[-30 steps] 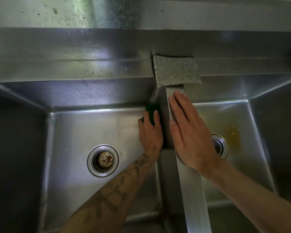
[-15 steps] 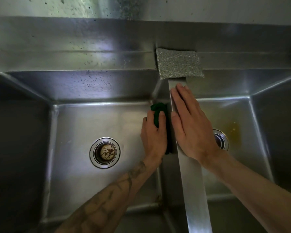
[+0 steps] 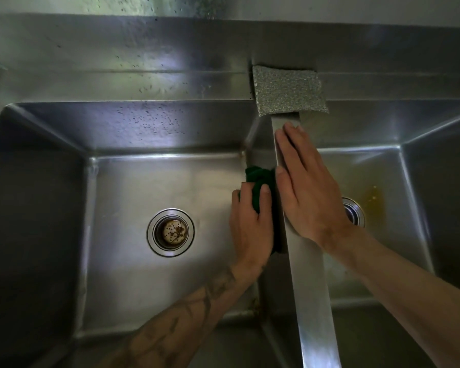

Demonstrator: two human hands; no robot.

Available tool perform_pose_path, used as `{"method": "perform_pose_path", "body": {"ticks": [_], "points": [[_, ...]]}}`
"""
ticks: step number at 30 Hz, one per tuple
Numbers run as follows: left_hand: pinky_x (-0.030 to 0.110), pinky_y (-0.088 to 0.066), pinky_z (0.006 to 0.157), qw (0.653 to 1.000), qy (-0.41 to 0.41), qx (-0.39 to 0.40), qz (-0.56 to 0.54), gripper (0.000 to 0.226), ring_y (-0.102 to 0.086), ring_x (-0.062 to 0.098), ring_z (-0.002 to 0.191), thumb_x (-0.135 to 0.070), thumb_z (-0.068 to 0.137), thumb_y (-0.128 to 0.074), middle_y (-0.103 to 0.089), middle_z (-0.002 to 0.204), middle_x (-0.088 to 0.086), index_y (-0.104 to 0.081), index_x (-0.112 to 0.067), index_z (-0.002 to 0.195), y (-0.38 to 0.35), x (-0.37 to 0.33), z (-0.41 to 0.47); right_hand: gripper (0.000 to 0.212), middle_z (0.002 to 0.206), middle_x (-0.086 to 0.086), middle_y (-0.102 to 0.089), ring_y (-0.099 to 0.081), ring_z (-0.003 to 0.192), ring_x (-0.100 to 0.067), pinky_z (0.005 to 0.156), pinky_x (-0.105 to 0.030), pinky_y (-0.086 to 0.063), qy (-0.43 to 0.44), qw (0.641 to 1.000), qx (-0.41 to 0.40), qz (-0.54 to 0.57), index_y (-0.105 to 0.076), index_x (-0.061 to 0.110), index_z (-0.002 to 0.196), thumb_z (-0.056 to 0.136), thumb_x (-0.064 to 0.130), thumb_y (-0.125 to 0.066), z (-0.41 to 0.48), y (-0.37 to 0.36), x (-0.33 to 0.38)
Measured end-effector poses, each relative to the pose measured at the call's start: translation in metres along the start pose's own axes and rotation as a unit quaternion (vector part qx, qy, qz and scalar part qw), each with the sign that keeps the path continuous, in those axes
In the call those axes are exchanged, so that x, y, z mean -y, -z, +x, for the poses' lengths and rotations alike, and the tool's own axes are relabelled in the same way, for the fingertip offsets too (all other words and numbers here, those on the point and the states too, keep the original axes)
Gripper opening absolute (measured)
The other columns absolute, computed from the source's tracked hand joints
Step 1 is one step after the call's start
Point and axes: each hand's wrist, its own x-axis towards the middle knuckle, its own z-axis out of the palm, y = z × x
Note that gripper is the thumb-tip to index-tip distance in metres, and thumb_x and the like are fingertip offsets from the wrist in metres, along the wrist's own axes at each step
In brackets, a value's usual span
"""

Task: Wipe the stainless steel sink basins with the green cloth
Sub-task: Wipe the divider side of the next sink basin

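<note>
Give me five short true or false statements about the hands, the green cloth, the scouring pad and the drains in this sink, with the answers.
1. The left hand holds the green cloth against the divider inside the left basin. True.
2. The right hand grips the scouring pad. False: it lies flat on the divider's top, fingers straight.
3. The scouring pad lies in the left basin. False: it sits on the back ledge at the divider's far end.
4. Brown bits sit on the left drain strainer. True.
5. A yellowish stain marks the right basin beside the right drain. True.
</note>
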Motion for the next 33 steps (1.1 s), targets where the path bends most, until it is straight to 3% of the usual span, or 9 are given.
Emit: {"method": "perform_pose_path", "body": {"ticks": [3, 5, 9, 13, 16, 22, 27, 30, 33], "points": [[0.002, -0.042, 0.076, 0.999, -0.042, -0.010, -0.024, 0.026, -0.055, -0.011, 0.092, -0.050, 0.106, -0.044, -0.054, 0.102, -0.015, -0.057, -0.029, 0.116, 0.002, -0.002, -0.012, 0.059, 0.175, -0.003, -0.015, -0.008, 0.162, -0.013, 0.125, -0.018, -0.011, 0.003, 1.000, 0.002, 0.001, -0.023, 0.012, 0.165, 0.110, 0.032, -0.023, 0.000, 0.001, 0.000], [0.007, -0.043, 0.075, 1.000, -0.001, 0.009, -0.003, 0.039, -0.054, -0.008, 0.091, -0.051, 0.107, -0.042, -0.055, 0.106, -0.005, -0.059, -0.019, 0.121, -0.002, 0.008, -0.003, 0.058, 0.174, -0.004, -0.017, -0.010, 0.162, -0.014, 0.126, -0.021, -0.012, 0.005, 1.000, -0.003, 0.002, -0.025, 0.011, 0.165, 0.110, 0.031, -0.025, 0.000, 0.000, 0.000], [0.041, -0.052, 0.089, 0.988, 0.111, 0.056, 0.089, 0.037, -0.059, 0.020, 0.101, -0.043, 0.113, -0.039, -0.054, 0.118, 0.008, -0.054, -0.019, 0.139, -0.004, 0.022, 0.015, 0.057, 0.173, -0.007, -0.021, -0.014, 0.162, -0.018, 0.128, -0.028, -0.018, 0.005, 1.000, -0.013, 0.007, -0.028, 0.008, 0.163, 0.110, 0.029, -0.029, 0.000, 0.000, 0.001], [0.010, -0.046, 0.071, 0.998, -0.025, 0.022, 0.050, 0.027, -0.056, -0.001, 0.091, -0.053, 0.110, -0.038, -0.048, 0.107, -0.011, -0.051, -0.032, 0.121, 0.003, 0.007, -0.015, 0.057, 0.173, -0.007, -0.020, -0.013, 0.162, -0.018, 0.127, -0.027, -0.018, 0.002, 1.000, -0.007, 0.006, -0.027, 0.009, 0.164, 0.110, 0.029, -0.028, 0.000, 0.001, 0.002], [0.001, -0.043, 0.075, 0.998, -0.055, 0.025, 0.012, 0.033, -0.053, -0.012, 0.095, -0.055, 0.109, -0.038, -0.047, 0.108, -0.016, -0.051, -0.028, 0.121, 0.007, 0.011, -0.026, 0.058, 0.174, -0.006, -0.019, -0.012, 0.162, -0.017, 0.127, -0.025, -0.016, 0.002, 1.000, -0.007, 0.003, -0.026, 0.009, 0.164, 0.110, 0.029, -0.028, 0.001, 0.001, 0.002], [0.047, -0.054, 0.091, 0.980, 0.109, 0.121, 0.113, 0.037, -0.058, 0.026, 0.103, -0.037, 0.114, -0.037, -0.049, 0.124, 0.012, -0.048, -0.017, 0.143, 0.007, 0.044, -0.011, 0.057, 0.173, -0.008, -0.021, -0.015, 0.161, -0.020, 0.124, -0.023, -0.018, -0.002, 1.000, -0.008, 0.003, -0.029, 0.008, 0.163, 0.109, 0.027, -0.031, -0.002, 0.002, 0.003], [0.007, -0.044, 0.078, 0.998, 0.010, 0.053, 0.016, 0.020, -0.056, -0.002, 0.096, -0.058, 0.108, -0.035, -0.051, 0.103, -0.018, -0.049, -0.044, 0.114, 0.017, 0.012, -0.045, 0.057, 0.173, -0.007, -0.019, -0.013, 0.162, -0.019, 0.124, -0.016, -0.009, -0.005, 1.000, -0.001, 0.005, -0.026, 0.009, 0.164, 0.110, 0.028, -0.029, -0.005, 0.004, 0.005], [0.006, -0.044, 0.073, 0.997, -0.003, 0.073, 0.004, 0.023, -0.056, -0.003, 0.090, -0.051, 0.111, -0.039, -0.051, 0.103, -0.013, -0.051, -0.033, 0.119, 0.018, 0.008, -0.037, 0.057, 0.173, -0.008, -0.019, -0.013, 0.162, -0.019, 0.124, -0.014, -0.007, -0.003, 1.000, -0.007, 0.005, -0.026, 0.009, 0.164, 0.110, 0.027, -0.029, 0.001, 0.005, 0.005], [0.017, -0.045, 0.073, 0.989, 0.102, 0.102, 0.041, 0.033, -0.055, 0.008, 0.088, -0.042, 0.114, -0.035, -0.054, 0.111, 0.007, -0.051, -0.019, 0.130, 0.011, 0.015, -0.022, 0.056, 0.172, -0.010, -0.021, -0.016, 0.161, -0.022, 0.128, -0.024, -0.015, 0.001, 1.000, -0.014, 0.012, -0.029, 0.007, 0.163, 0.110, 0.026, -0.031, -0.001, 0.004, 0.006]]}}
